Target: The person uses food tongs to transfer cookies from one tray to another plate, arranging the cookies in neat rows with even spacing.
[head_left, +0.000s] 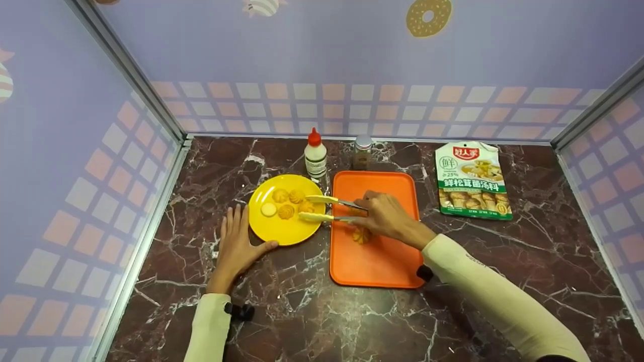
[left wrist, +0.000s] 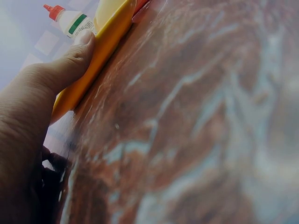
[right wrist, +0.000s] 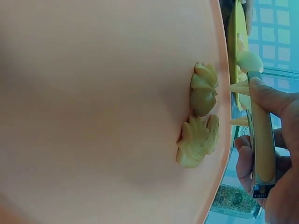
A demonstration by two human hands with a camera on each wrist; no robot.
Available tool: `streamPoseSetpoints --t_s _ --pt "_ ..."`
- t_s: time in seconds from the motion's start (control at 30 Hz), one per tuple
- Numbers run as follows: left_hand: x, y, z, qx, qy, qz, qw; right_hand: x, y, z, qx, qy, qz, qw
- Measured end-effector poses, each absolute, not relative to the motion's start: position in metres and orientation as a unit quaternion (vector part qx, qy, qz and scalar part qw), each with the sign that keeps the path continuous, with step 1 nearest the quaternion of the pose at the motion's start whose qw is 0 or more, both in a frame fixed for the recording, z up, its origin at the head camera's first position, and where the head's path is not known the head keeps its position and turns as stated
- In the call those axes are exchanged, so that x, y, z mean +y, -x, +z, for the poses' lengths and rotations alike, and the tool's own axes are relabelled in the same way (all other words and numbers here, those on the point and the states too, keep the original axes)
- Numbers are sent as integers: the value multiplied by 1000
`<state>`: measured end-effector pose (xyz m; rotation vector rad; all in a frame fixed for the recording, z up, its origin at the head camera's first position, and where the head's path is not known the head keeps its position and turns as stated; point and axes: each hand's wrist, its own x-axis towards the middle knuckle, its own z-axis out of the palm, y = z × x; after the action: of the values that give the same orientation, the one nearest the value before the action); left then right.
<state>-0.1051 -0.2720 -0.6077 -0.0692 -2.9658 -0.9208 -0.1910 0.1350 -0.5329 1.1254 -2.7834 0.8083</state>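
My left hand point(head_left: 239, 246) rests at the left side of a yellow plate point(head_left: 276, 234), fingers straight and thumb against the rim. In the left wrist view, the thumb touches the plate's edge. Several swirled cookies point(head_left: 286, 211) and a pale round piece point(head_left: 268, 209) lie on the plate. With my right hand point(head_left: 387, 216) I grip metal tongs point(head_left: 322, 199) with yellow tips. The tips are spread on either side of a cookie point(head_left: 306, 206) at the plate's right. Under that hand is an orange tray point(head_left: 375, 269), where two swirled cookies point(right wrist: 198, 142) lie near its edge.
Behind the plate stands a white squeeze bottle point(head_left: 316, 158) with a red cap. A small jar point(head_left: 362, 152) stands behind the tray. To the right lies a green and white food pouch point(head_left: 473, 181). Patterned walls point(head_left: 352, 105) enclose the marbled table point(head_left: 312, 322).
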Motion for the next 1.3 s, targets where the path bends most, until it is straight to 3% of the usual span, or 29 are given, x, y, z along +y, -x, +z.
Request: streamPoseSetpoints --t_s 0.77,1.3 --pt "-272 105 -607 -955 21 -295 17 135 192 -534 -897 -361 252 36" --pt "-272 106 -609 -955 22 -294 18 165 188 -530 -901 -346 258 46"
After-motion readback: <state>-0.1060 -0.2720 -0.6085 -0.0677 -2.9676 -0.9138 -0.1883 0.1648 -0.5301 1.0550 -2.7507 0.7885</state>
